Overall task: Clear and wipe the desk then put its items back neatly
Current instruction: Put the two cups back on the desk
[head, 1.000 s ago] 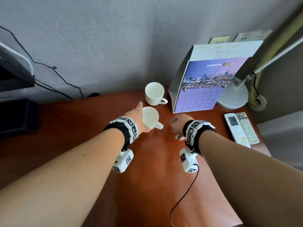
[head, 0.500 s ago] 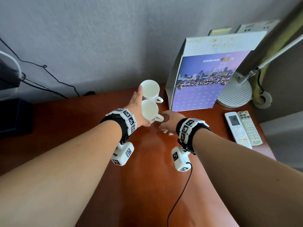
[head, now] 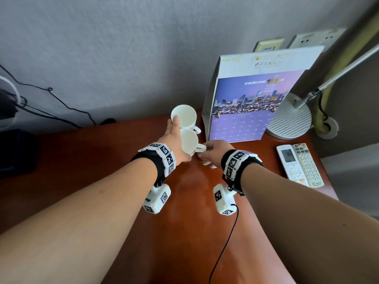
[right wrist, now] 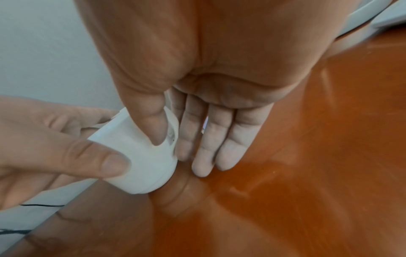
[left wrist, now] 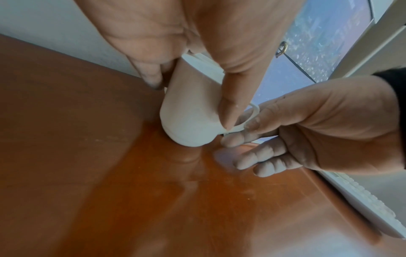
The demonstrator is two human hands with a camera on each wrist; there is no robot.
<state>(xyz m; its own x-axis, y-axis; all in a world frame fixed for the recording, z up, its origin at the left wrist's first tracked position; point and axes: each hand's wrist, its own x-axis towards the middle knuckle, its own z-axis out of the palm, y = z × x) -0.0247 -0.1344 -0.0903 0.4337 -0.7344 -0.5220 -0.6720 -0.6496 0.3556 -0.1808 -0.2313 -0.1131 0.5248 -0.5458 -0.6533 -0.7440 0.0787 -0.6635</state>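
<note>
The wooden desk [head: 184, 232] fills the lower part of the head view and runs back to a grey wall. Toward the desk's back right stands a folded calendar card [head: 248, 111], with a round lamp base [head: 289, 121] beside it and two remote controls [head: 299, 162] lying side by side near the right edge. Only the head view shows these, and the far cup [head: 184, 116], a white cup standing just left of the card. The near cup [head: 188, 141] is directly in front of it, apparently touching. The left hand [head: 174, 140] wraps the near cup's body from the left, thumb stretched along its side; the left wrist view shows the thumb lying down the cup wall [left wrist: 191, 113] and the cup's base at the desk surface, though contact cannot be confirmed. The right hand [head: 213, 151] pinches the near cup's handle [head: 201, 148]. The right wrist view alone shows the thumb pressed into the handle loop and the other fingers [right wrist: 211, 139] extended straight down behind it. Both forearms reach forward, wrists level, each wearing a marker band.
</note>
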